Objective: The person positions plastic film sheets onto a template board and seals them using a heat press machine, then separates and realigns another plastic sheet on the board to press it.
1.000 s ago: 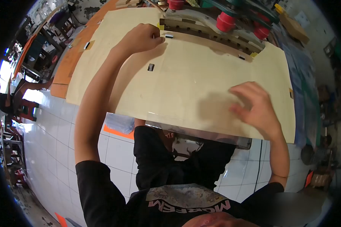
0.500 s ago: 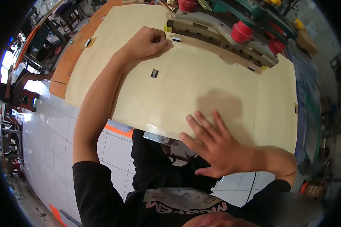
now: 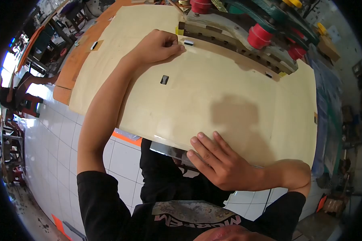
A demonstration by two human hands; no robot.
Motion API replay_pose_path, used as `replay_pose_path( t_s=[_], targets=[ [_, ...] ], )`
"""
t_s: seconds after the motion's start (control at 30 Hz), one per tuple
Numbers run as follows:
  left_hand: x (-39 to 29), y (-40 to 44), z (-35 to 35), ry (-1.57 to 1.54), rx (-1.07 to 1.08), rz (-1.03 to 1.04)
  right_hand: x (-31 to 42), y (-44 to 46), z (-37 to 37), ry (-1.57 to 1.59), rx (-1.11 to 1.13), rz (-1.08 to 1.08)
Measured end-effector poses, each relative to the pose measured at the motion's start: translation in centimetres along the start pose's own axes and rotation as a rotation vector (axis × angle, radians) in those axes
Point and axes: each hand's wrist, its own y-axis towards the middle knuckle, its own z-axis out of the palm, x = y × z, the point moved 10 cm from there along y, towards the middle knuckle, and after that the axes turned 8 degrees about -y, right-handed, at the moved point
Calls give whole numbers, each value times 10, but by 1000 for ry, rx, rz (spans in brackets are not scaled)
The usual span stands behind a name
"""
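Note:
A large cream-coloured sheet (image 3: 189, 96) covers the table top in front of me. At its far side my left hand (image 3: 160, 47) rests on it with the fingers curled in and the thumb pressed to them; whatever they hold, if anything, is hidden. Just right of those fingers lies a small white-and-black piece (image 3: 188, 43). A small dark rectangular piece (image 3: 164, 79) sits on the sheet nearer to me. My right hand (image 3: 221, 162) is over the sheet's near edge, palm down, fingers stretched out and holding nothing.
Along the far edge stands a dark green machine with red cylinders (image 3: 259, 36) and a slotted metal bar (image 3: 229, 44). A small dark piece (image 3: 268, 74) lies by the bar's right end. An orange-brown wooden table (image 3: 64, 86) shows at left, beside a tiled floor (image 3: 56, 136).
My right hand has moved back toward my body, its fingers closer together and its thumb no longer showing. My left hand stays in nearly the same place.

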Motion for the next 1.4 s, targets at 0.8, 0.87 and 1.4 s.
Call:
replay_pose_path(
  t_s=[0.8, 0.87, 1.4],
  targets=[
    [4, 3, -11, 204, -57, 89, -73, -26, -13, 247, 214, 28],
    [6, 5, -11, 201, -59, 106, -66, -27, -8, 313, 206, -8],
    [7, 6, -7, 238, 9, 86, -59, -31, -1, 330, 215, -20]
  ],
)
